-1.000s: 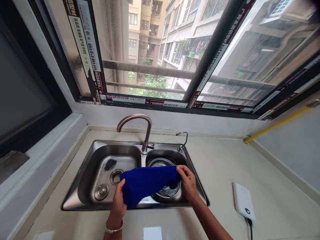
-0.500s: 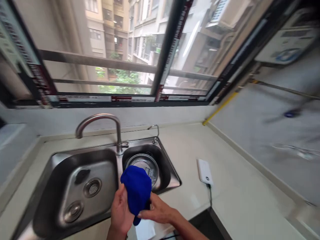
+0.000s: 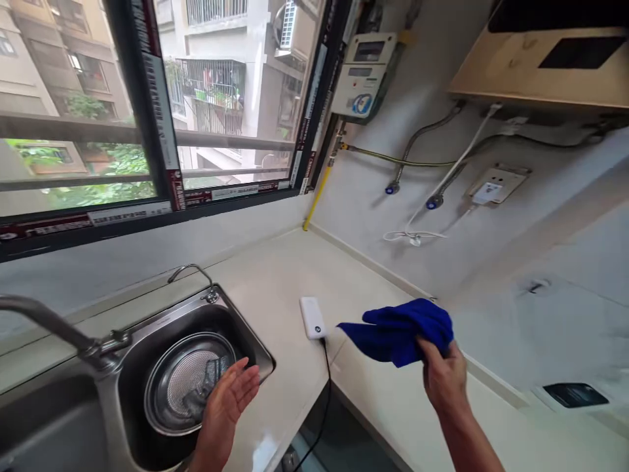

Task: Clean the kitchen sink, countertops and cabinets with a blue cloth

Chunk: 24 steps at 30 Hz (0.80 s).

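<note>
My right hand (image 3: 445, 377) grips a bunched blue cloth (image 3: 400, 331) and holds it above the pale countertop (image 3: 275, 282) near the corner of the wall. My left hand (image 3: 226, 406) hovers with its palm up and fingers spread over the front rim of the right sink bowl (image 3: 246, 341); it holds nothing. Inside that bowl lies a round metal strainer basket (image 3: 184, 387) with a grey rag in it.
A white power bank (image 3: 312, 317) with a black cable lies on the counter between the sink and the cloth. The tap (image 3: 63, 331) stands at the far left. Hoses, a wall socket (image 3: 494, 187) and a meter box (image 3: 362, 72) hang on the right wall.
The view has swung right. My left hand has let go of the cloth and opened over the sink. My right hand has carried the cloth right, over the counter.
</note>
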{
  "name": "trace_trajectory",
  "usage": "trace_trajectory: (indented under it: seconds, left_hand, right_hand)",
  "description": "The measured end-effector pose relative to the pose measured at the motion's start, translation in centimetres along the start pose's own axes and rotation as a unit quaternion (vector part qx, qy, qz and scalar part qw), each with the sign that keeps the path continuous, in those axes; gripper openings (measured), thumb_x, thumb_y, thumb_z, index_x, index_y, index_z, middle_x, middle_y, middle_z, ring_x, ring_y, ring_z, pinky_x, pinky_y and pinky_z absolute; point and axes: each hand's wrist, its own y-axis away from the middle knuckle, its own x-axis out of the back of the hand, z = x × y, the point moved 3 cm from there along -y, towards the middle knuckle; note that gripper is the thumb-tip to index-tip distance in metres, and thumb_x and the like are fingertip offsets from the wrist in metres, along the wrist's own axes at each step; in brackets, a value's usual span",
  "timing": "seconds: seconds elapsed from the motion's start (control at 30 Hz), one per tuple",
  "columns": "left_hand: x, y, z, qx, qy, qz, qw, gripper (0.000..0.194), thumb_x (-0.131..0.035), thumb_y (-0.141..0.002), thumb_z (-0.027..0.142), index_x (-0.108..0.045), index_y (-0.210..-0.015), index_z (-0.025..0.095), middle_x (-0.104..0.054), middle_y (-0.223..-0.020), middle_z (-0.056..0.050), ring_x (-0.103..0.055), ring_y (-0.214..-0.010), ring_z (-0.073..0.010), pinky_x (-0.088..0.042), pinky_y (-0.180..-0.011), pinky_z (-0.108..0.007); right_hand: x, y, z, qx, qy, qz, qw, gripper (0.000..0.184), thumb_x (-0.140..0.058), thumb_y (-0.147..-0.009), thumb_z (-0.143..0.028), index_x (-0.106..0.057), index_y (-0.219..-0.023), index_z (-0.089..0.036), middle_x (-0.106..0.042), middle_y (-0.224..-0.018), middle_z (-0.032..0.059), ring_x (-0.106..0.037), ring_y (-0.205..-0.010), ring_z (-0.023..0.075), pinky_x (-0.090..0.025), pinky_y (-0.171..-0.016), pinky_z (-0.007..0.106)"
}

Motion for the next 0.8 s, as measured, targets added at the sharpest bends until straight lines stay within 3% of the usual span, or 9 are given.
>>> trace_trajectory:
  seconds: [0.07,0.1,0.17,0.23,0.3,0.4,0.57,0.7,0.8]
  left_hand:
    - [-0.9,-2.9,-2.4,0.005,-0.039,0.033,0.999,0.045,-0.068,-0.078,0.042,-0.066,-0.116,0.018,-0.076,-0.110,-0.012,-0.073,-0.100,-0.0246,-0.053,-0.100,-0.041]
    - [-1.4,-4.4,-3.3,0.006,-0.065,0.042,0.997,0.044,-0.070,-0.075,0.042,-0.067,-0.111,0.018,-0.077,-0.107,-0.012,-0.073,-0.098,-0.0249,-0.054,-0.098,-0.041]
    - [-2.5,-7.2,-4.5,-0.002,-0.129,0.052,0.990,0.045,-0.073,-0.067,0.045,-0.068,-0.102,0.017,-0.078,-0.099,-0.013,-0.074,-0.093,-0.0266,-0.056,-0.093,-0.042]
    - [-3.7,-9.7,-4.8,-0.046,-0.214,0.057,0.974,0.050,-0.072,-0.061,0.052,-0.067,-0.096,0.017,-0.077,-0.095,-0.014,-0.074,-0.090,-0.0281,-0.057,-0.089,-0.042]
    - [-5.1,-12.0,-4.3,-0.126,-0.325,0.066,0.935,0.053,-0.062,-0.066,0.060,-0.067,-0.098,0.018,-0.077,-0.095,-0.013,-0.072,-0.088,-0.0279,-0.056,-0.087,-0.042]
    - [-7.2,-14.9,-3.5,-0.222,-0.499,0.092,0.833,0.049,-0.042,-0.081,0.054,-0.066,-0.106,0.019,-0.077,-0.096,-0.011,-0.071,-0.087,-0.0270,-0.054,-0.087,-0.044]
    - [-9.2,-18.4,-4.3,-0.288,-0.657,0.109,0.688,0.041,-0.035,-0.089,0.040,-0.069,-0.099,0.019,-0.077,-0.099,-0.011,-0.071,-0.093,-0.0267,-0.052,-0.088,-0.040]
    - [-9.3,-19.3,-5.2,-0.293,-0.694,0.174,0.634,0.041,-0.033,-0.092,0.037,-0.069,-0.097,0.019,-0.077,-0.099,-0.010,-0.071,-0.093,-0.0254,-0.051,-0.087,-0.036]
    - [-9.0,-19.5,-5.5,-0.288,-0.708,0.184,0.618,0.041,-0.034,-0.092,0.040,-0.069,-0.098,0.020,-0.078,-0.099,-0.008,-0.071,-0.091,-0.0243,-0.052,-0.085,-0.035]
  right_hand:
    - [3.0,-2.4,3.4,-0.002,0.097,-0.020,0.995,0.054,-0.070,-0.080,-0.062,-0.068,-0.113,-0.019,-0.071,-0.096,0.0082,-0.066,-0.089,0.0281,-0.053,-0.092,0.049]
    - [4.0,-3.0,5.5,-0.008,0.161,-0.066,0.985,0.059,-0.067,-0.080,-0.067,-0.069,-0.115,-0.020,-0.071,-0.098,0.0102,-0.066,-0.090,0.0310,-0.053,-0.092,0.053]
    - [5.1,-2.8,10.5,-0.009,0.304,-0.179,0.936,0.074,-0.061,-0.076,-0.077,-0.066,-0.123,-0.020,-0.070,-0.110,0.0151,-0.065,-0.098,0.0391,-0.048,-0.095,0.066]
    - [5.6,-1.5,15.2,0.028,0.432,-0.206,0.878,0.084,-0.054,-0.077,-0.079,-0.056,-0.140,-0.023,-0.051,-0.145,0.0167,-0.049,-0.127,0.0470,-0.032,-0.105,0.078]
    - [5.3,0.1,19.3,0.055,0.491,-0.234,0.838,0.076,-0.043,-0.089,-0.069,-0.043,-0.151,-0.026,-0.032,-0.159,0.0117,-0.033,-0.141,0.0455,-0.026,-0.108,0.080]
    - [3.7,1.6,24.0,0.090,0.493,-0.298,0.812,0.057,-0.034,-0.097,-0.046,-0.045,-0.149,-0.025,-0.035,-0.158,0.0085,-0.024,-0.147,0.0414,-0.026,-0.109,0.079]
    - [0.7,-0.1,28.2,0.182,0.421,-0.309,0.833,0.046,-0.042,-0.086,-0.019,-0.061,-0.127,-0.017,-0.046,-0.148,0.0130,-0.021,-0.149,0.0385,-0.030,-0.115,0.072]
    - [-3.9,-5.7,29.0,0.203,0.397,-0.319,0.836,0.052,-0.043,-0.080,-0.017,-0.058,-0.130,-0.020,-0.042,-0.152,0.0124,-0.019,-0.149,0.0392,-0.032,-0.116,0.069]
    - [-9.9,-11.0,28.8,0.174,0.399,-0.366,0.822,0.055,-0.045,-0.080,-0.014,-0.057,-0.134,-0.012,-0.037,-0.155,0.0158,-0.017,-0.149,0.0418,-0.024,-0.119,0.067]
